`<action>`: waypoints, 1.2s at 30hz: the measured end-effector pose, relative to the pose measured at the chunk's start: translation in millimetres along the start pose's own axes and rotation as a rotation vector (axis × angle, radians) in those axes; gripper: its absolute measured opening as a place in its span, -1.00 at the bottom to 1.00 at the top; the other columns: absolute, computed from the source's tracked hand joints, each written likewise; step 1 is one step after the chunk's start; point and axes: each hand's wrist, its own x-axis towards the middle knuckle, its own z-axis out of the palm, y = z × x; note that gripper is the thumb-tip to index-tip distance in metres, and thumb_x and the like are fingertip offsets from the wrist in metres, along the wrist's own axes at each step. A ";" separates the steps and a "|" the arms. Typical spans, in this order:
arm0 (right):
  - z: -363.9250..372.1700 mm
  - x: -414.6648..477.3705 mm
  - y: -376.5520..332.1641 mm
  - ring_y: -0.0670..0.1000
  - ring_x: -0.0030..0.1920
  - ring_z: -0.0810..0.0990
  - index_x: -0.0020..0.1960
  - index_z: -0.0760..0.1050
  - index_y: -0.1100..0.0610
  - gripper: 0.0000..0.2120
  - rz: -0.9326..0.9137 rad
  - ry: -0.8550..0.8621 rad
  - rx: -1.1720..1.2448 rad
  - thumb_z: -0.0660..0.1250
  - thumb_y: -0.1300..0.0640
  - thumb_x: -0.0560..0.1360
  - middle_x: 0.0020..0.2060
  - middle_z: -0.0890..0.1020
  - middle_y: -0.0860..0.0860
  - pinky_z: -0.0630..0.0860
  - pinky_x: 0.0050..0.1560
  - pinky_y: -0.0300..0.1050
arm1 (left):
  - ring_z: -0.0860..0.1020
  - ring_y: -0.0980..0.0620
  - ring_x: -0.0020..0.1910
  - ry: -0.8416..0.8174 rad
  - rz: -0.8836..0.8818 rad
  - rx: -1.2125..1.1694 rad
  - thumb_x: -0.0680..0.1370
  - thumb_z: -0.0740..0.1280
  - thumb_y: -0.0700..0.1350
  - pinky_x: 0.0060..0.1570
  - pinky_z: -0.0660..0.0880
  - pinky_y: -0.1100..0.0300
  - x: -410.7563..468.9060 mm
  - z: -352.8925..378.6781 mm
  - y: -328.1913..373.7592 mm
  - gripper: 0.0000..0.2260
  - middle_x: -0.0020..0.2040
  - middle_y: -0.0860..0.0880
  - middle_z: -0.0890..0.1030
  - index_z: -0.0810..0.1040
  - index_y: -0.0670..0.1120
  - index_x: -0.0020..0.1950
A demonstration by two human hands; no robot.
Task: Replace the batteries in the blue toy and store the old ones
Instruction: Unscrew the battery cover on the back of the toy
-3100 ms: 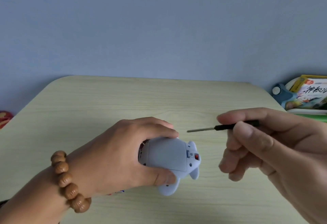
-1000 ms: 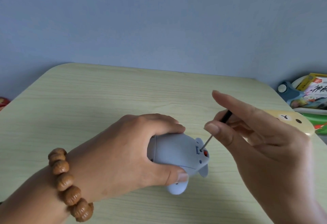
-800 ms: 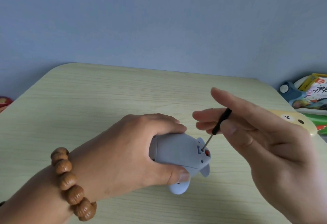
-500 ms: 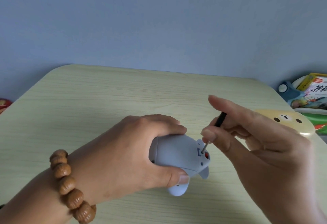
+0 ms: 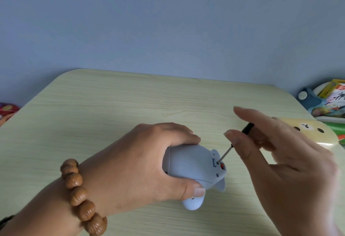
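Note:
The blue toy (image 5: 194, 166) lies belly-up on the pale wooden table (image 5: 115, 108), its battery cover facing me. My left hand (image 5: 138, 168) is shut around its body, thumb on the near side. My right hand (image 5: 276, 153) pinches a small black-handled screwdriver (image 5: 226, 153) between thumb and fingers. The metal tip sits in the screw hole at the toy's right end, beside a red switch. No batteries are visible.
A yellow bear-face case (image 5: 306, 131) lies on the table behind my right hand. Off the right edge are a blue object (image 5: 308, 99) and colourful books (image 5: 334, 101). A red item (image 5: 7, 108) sits off the left edge. A bead bracelet (image 5: 80, 196) circles my left wrist.
My right hand brought the screwdriver from level in the air down into the toy's screw hole. Its fingers have been shifting around the handle while my left hand keeps the toy still.

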 end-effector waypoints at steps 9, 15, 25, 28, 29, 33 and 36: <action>-19.5 12.8 1.8 0.03 -0.06 0.74 0.31 0.54 -0.12 -0.64 0.179 -0.293 0.368 0.31 0.06 0.52 -0.02 0.74 -0.07 0.64 -0.02 -0.01 | 0.34 0.13 0.47 -0.122 0.031 -0.159 0.57 0.36 0.08 0.37 0.28 0.23 6.8 15.1 -13.7 -0.52 0.49 0.09 0.41 0.44 0.00 0.46; -6.9 -3.3 -6.1 -0.16 -0.21 0.60 0.28 0.54 0.04 -0.64 0.017 -0.064 -0.007 0.38 0.02 0.50 -0.20 0.64 -0.15 0.50 -0.11 -0.45 | 0.33 0.54 0.26 -0.002 0.000 -0.078 0.19 0.68 0.05 0.16 0.21 0.66 0.2 2.8 -4.1 -0.42 0.26 0.53 0.37 0.61 0.36 0.14; -6.6 -0.4 -11.6 -0.14 -0.21 0.63 0.29 0.52 -0.01 -0.58 0.072 -0.125 0.016 0.42 0.13 0.44 -0.28 0.64 -0.15 0.50 -0.07 -0.45 | 0.32 0.04 0.49 -0.195 0.081 -0.085 0.62 0.30 -0.03 0.33 0.29 0.29 6.1 18.7 -21.5 -0.55 0.52 -0.02 0.38 0.36 -0.06 0.51; 4.0 -9.6 -13.2 -0.11 -0.27 0.56 0.32 0.50 0.02 -0.61 0.066 -0.030 -0.052 0.41 0.06 0.50 -0.31 0.58 -0.13 0.47 -0.12 -0.46 | 0.39 0.49 0.27 -0.061 -0.062 -0.092 0.27 0.62 0.14 0.18 0.29 0.59 10.2 3.8 -0.3 -0.48 0.29 0.46 0.46 0.58 0.33 0.19; 6.9 -12.9 -14.1 -0.08 -0.25 0.58 0.36 0.47 0.05 -0.58 0.083 -0.012 -0.002 0.36 0.05 0.52 -0.24 0.60 -0.10 0.51 -0.12 -0.36 | 0.35 0.55 0.24 -0.050 -0.030 -0.059 0.22 0.62 0.19 0.17 0.29 0.60 -0.1 0.6 2.7 -0.47 0.27 0.54 0.39 0.56 0.39 0.14; 1.6 -12.9 -14.5 0.06 -0.06 0.68 0.46 0.39 -0.01 -0.53 0.196 -0.096 0.271 0.24 0.11 0.55 0.02 0.69 -0.03 0.57 -0.05 0.00 | 0.37 0.55 0.22 0.005 -0.001 -0.042 0.20 0.60 0.22 0.19 0.38 0.48 -1.3 3.5 -0.5 -0.40 0.26 0.56 0.36 0.54 0.36 0.21; -8.7 -1.4 -12.7 0.02 -0.12 0.72 0.31 0.52 -0.09 -0.58 0.194 -0.166 0.238 0.38 0.17 0.48 -0.12 0.72 -0.06 0.62 -0.06 0.04 | 0.44 0.49 0.22 0.054 0.032 -0.057 0.15 0.59 0.27 0.21 0.44 0.36 0.9 5.8 -4.7 -0.38 0.25 0.51 0.43 0.57 0.35 0.20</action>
